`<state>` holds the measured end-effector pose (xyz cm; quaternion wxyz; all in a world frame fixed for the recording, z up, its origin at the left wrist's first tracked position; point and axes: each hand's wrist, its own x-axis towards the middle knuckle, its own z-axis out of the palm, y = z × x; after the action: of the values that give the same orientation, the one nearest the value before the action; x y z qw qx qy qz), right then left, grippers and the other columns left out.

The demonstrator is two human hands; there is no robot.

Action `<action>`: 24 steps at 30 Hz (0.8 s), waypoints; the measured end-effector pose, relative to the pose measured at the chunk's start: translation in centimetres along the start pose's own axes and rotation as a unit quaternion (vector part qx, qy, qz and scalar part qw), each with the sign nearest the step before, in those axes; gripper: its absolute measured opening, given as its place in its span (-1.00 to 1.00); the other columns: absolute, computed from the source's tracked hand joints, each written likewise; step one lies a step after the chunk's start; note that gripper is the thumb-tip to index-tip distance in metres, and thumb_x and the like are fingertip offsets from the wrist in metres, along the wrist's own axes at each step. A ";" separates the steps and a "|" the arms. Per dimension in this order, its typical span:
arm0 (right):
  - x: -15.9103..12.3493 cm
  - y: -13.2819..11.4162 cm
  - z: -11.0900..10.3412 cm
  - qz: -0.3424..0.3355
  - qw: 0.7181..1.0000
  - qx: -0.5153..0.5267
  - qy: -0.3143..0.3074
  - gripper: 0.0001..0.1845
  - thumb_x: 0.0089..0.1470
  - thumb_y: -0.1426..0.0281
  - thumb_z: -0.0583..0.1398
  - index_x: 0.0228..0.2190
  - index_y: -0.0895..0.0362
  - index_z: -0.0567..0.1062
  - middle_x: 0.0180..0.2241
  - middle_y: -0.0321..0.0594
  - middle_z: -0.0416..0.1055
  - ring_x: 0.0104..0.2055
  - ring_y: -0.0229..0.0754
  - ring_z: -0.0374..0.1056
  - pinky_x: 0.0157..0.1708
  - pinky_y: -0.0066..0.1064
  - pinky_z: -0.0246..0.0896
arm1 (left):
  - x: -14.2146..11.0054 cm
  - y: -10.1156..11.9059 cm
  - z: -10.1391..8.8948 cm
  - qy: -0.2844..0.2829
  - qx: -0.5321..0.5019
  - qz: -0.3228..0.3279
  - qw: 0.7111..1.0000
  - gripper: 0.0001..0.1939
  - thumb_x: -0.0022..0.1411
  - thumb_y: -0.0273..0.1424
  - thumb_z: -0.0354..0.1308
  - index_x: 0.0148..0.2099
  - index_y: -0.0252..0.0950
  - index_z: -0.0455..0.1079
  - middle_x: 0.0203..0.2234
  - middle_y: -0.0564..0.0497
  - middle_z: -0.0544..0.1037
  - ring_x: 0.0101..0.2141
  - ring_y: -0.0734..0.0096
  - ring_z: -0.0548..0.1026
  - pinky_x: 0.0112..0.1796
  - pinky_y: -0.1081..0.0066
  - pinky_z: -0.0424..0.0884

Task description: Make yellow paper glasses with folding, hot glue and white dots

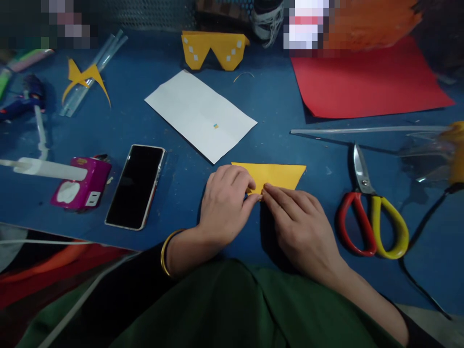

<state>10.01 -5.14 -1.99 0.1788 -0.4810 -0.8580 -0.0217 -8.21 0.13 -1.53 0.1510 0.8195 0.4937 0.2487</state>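
A piece of yellow paper point(277, 175) with slanted ends lies on the blue table in front of me. My left hand point(226, 200) grips its near left edge, fingers curled above and thumb below. Against the same near edge, close to the left thumb, my right hand point(295, 212) presses with its fingertips together. Both hands hide part of the paper's lower side. Just beyond it lies a white sheet point(195, 111) with a tiny coloured scrap on it. Farther back stands a folded yellow paper piece point(213, 50) with small white squares and a V-shaped notch.
Scissors point(364, 203) with red and yellow handles lie to the right, near a clear rod point(362, 130) and red paper point(369, 92). On the left are a phone point(136, 186), a magenta box point(81, 186), a glue gun point(31, 101) and yellow offcuts point(87, 77).
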 end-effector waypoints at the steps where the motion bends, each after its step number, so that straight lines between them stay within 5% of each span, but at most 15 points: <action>1: 0.0 -0.1 0.0 0.001 1.000 -0.006 -0.004 -0.55 0.23 0.65 0.03 0.09 0.35 0.49 0.12 0.08 0.52 0.08 0.04 0.44 0.05 -0.07 0.35 | -0.2 0.0 0.0 0.008 0.007 0.030 1.000 -0.95 0.35 -0.45 0.20 -0.21 -0.29 0.47 -0.20 -0.06 0.63 -0.10 0.17 0.52 -0.09 0.16 0.42; 4: -0.1 -0.5 0.1 0.002 1.000 -0.024 -0.014 -0.55 0.24 0.61 0.03 0.10 0.38 0.49 0.15 0.12 0.50 0.11 0.05 0.45 0.13 -0.01 0.33 | -1.0 0.1 -0.2 0.002 0.031 0.148 0.988 -0.78 0.44 -0.48 0.05 -0.02 -0.35 0.51 -0.08 -0.11 0.67 -0.03 0.18 0.56 0.00 0.15 0.45; 7: -0.8 -0.6 0.3 -0.008 0.999 -0.035 -0.024 -0.51 0.25 0.61 0.01 0.15 0.44 0.44 0.21 0.19 0.41 0.21 0.10 0.39 0.20 0.01 0.32 | -2.1 0.3 -0.4 -0.056 0.086 0.194 0.976 -0.63 0.49 -0.39 0.00 0.18 -0.49 0.43 0.12 -0.25 0.57 0.15 0.10 0.50 0.17 0.09 0.39; 14: -1.9 -0.7 -0.5 -0.037 0.995 -0.091 -0.024 -0.51 0.20 0.64 0.00 0.10 0.52 0.48 0.15 0.25 0.46 0.17 0.19 0.44 0.15 0.04 0.38 | -3.2 0.2 -0.5 -0.107 0.149 0.202 0.962 -0.41 0.52 -0.15 -0.08 0.31 -0.54 0.30 0.29 -0.32 0.39 0.29 0.02 0.36 0.27 -0.04 0.26; 24: -1.6 -0.9 -1.0 -0.029 0.992 -0.121 -0.003 -0.57 0.21 0.62 0.04 0.02 0.48 0.54 0.07 0.16 0.54 0.12 0.19 0.46 0.15 0.08 0.32 | -3.2 0.8 -0.5 -0.092 0.179 0.219 0.955 -0.49 0.50 -0.21 0.00 0.27 -0.50 0.37 0.24 -0.35 0.45 0.27 -0.07 0.37 0.28 -0.15 0.21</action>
<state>10.28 -7.17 -1.45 0.1161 -0.4744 -0.8629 -0.1296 -9.21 -3.09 -1.55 -0.0116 0.9404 0.3228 0.1067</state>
